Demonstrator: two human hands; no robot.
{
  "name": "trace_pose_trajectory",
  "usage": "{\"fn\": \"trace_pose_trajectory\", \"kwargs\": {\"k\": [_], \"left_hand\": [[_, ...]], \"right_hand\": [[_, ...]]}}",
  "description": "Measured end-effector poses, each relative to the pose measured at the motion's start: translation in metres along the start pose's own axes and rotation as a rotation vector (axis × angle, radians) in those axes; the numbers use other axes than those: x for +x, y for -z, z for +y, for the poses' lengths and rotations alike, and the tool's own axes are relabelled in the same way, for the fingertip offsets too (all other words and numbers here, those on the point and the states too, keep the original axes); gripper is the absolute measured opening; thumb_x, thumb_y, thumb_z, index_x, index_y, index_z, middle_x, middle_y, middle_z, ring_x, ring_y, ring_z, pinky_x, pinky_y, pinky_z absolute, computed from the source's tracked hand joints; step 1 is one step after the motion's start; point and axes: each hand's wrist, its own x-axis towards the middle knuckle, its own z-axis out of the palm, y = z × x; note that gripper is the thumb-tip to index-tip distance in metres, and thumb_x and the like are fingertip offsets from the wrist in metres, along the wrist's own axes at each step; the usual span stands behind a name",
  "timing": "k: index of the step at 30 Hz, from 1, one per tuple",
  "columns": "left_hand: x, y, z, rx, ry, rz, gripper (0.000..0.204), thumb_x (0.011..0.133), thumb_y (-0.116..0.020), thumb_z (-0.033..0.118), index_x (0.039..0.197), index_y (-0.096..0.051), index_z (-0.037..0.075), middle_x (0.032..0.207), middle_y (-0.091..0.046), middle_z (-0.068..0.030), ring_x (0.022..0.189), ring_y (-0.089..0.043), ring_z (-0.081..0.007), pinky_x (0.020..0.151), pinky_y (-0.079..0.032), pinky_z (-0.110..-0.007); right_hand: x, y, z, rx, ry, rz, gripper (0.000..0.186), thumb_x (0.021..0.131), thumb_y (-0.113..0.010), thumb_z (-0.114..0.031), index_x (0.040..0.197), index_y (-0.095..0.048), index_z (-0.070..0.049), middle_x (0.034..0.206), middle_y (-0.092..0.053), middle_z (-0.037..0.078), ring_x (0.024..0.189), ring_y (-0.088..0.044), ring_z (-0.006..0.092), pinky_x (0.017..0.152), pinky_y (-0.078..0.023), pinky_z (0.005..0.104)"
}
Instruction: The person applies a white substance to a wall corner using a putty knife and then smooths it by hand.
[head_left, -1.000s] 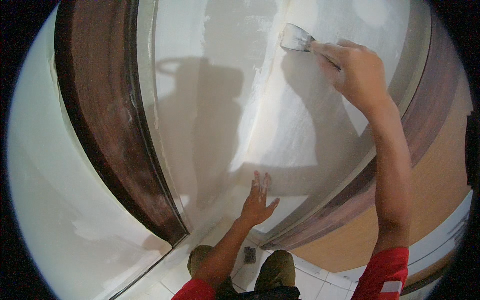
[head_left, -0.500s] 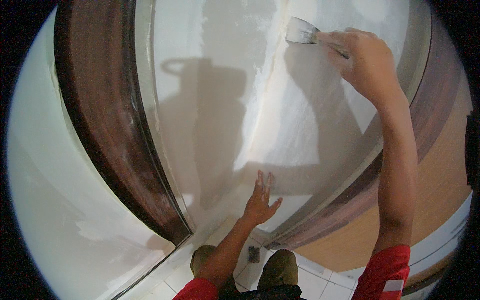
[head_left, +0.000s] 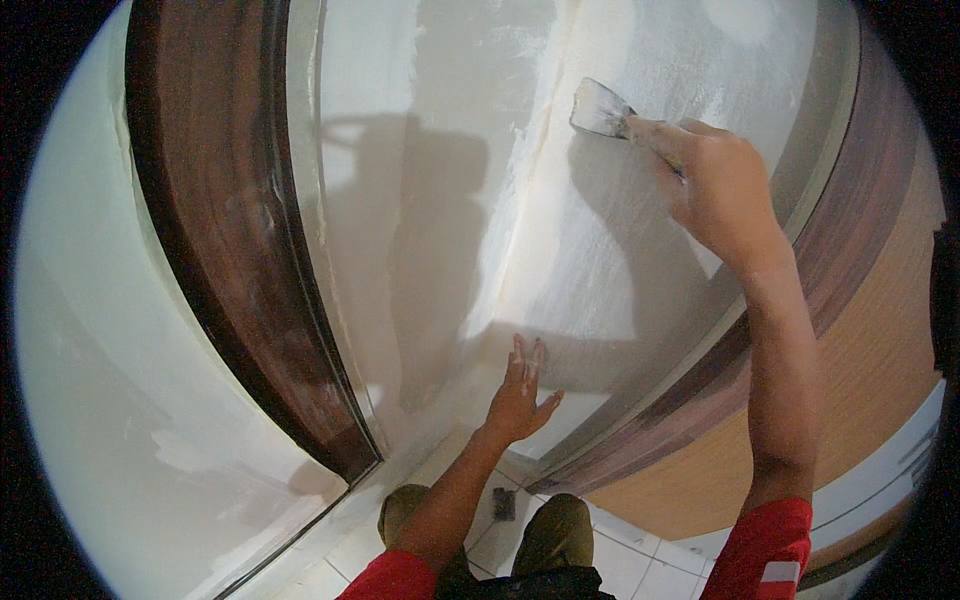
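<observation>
Fingers [head_left: 517,362] of the left hand [head_left: 515,410] splay, holding nothing; higher up, the right hand [head_left: 718,190] grasps a scraper [head_left: 612,112], its blade [head_left: 598,105] just beside a pale wall seam [head_left: 540,160]. Tilting it too steeply could gouge the coating [head_left: 595,275].

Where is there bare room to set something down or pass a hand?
Set down: the floor tiles between the right knee and tan panel. Passing: the gap before the wall, between the left hand and the right hand gripping the scraper. Crowded: left of that knee, with a dark block and the left forearm.
</observation>
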Motion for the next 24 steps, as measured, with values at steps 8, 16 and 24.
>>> {"fn": "trace_pose_trajectory", "kwargs": {"k": [8, 16, 24], "left_hand": [[0.005, 0.008, 0.009, -0.120, 0.078, -0.073, 0.098, 0.096, -0.069, 0.035, 0.165, -0.006, 0.004, 0.164, 0.001, -0.0405, 0.152, -0.011, -0.0588, 0.123, -0.027, -0.057], [0.007, 0.018, 0.013, -0.126, 0.057, -0.053, 0.100, 0.095, -0.071, 0.037, 0.166, -0.006, 0.007, 0.165, 0.002, -0.0391, 0.151, -0.015, -0.0583, 0.124, -0.027, -0.055], [0.009, 0.021, 0.017, -0.095, -0.017, -0.008, 0.098, 0.096, -0.070, 0.038, 0.166, -0.007, 0.008, 0.165, 0.003, -0.0386, 0.152, -0.015, -0.0565, 0.122, -0.032, -0.052]], "right_hand": [[0.004, -0.014, -0.011, -0.013, 0.009, 0.000, 0.034, 0.088, -0.069, -0.010, 0.121, -0.076, -0.017, 0.093, -0.072, 0.013, 0.083, -0.069, 0.0348, 0.075, -0.054, 0.0455], [0.008, -0.005, -0.014, -0.019, -0.047, -0.067, 0.029, 0.088, -0.067, -0.016, 0.115, -0.076, -0.017, 0.089, -0.071, 0.014, 0.083, -0.071, 0.0361, 0.076, -0.057, 0.0487], [0.007, -0.002, -0.011, 0.020, 0.014, 0.042, 0.030, 0.088, -0.066, -0.016, 0.117, -0.076, -0.020, 0.090, -0.071, 0.014, 0.084, -0.072, 0.0351, 0.075, -0.056, 0.0491]]}}
